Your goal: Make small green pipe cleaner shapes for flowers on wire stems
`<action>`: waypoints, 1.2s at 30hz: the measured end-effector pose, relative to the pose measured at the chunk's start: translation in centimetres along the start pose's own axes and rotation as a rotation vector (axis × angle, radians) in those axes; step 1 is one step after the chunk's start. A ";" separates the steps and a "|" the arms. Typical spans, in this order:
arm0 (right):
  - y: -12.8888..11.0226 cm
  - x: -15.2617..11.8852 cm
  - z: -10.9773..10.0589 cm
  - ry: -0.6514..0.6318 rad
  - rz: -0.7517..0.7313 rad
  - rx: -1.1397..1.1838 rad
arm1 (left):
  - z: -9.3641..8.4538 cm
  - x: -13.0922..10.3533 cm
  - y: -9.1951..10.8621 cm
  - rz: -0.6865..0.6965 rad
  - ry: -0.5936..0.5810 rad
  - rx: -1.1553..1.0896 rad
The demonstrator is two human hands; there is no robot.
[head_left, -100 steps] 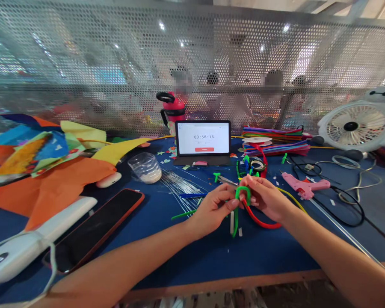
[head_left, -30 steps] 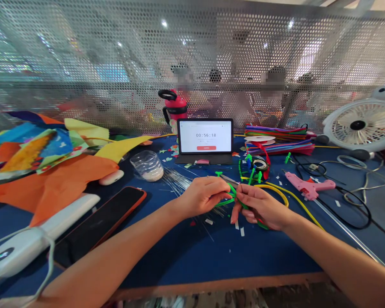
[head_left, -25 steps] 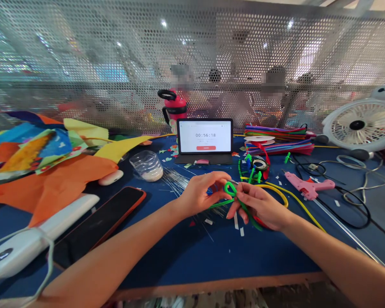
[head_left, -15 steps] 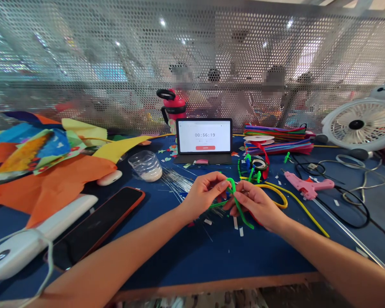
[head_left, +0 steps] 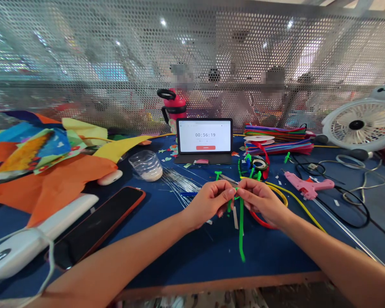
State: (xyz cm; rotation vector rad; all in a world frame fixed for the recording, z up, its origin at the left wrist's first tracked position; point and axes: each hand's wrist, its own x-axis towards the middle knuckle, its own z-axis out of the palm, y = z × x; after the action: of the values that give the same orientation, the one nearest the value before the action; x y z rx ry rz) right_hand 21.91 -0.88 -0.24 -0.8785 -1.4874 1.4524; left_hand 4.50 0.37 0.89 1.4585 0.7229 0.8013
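Both hands meet over the middle of the blue table, fingertips nearly touching. My left hand pinches a green pipe cleaner between thumb and forefinger. From the other side, my right hand grips the same green piece close to that pinch. One long end hangs down below my right fingertips, and a shorter green end shows under my left fingers. The part inside the pinches is mostly hidden. Just behind the hands lie thin silver wires and a few small green twisted pieces.
A tablet stands behind the hands. A pink glue gun and white fan are right. To the left are a clear cup, a phone, a white device and coloured sheets.
The hands have come together and slightly lower. The green pipe cleaner's loop has gone from above the fingers, and its long end now hangs nearly straight down.
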 end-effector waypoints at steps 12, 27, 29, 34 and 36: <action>-0.3 -0.2 -0.1 -0.017 -0.125 0.056 | 0.0 0.4 -0.7 0.029 -0.020 0.019; -0.5 0.4 -0.6 0.053 0.101 0.138 | -1.2 -0.1 -1.3 0.618 0.227 0.851; -0.5 0.5 -0.6 0.071 0.087 0.131 | -1.5 -0.1 -1.6 0.699 0.204 0.954; -0.3 0.4 -0.5 0.094 0.001 0.077 | -2.0 0.0 -2.2 0.983 0.157 1.240; -0.2 0.4 -0.4 0.100 -0.025 0.058 | -2.0 0.0 -2.3 0.996 0.163 1.326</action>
State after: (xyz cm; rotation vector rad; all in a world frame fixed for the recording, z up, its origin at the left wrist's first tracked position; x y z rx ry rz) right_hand 22.19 -0.35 -0.03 -0.8811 -1.3710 1.4059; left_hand 2.92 1.57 -1.43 3.1079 0.6222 1.2658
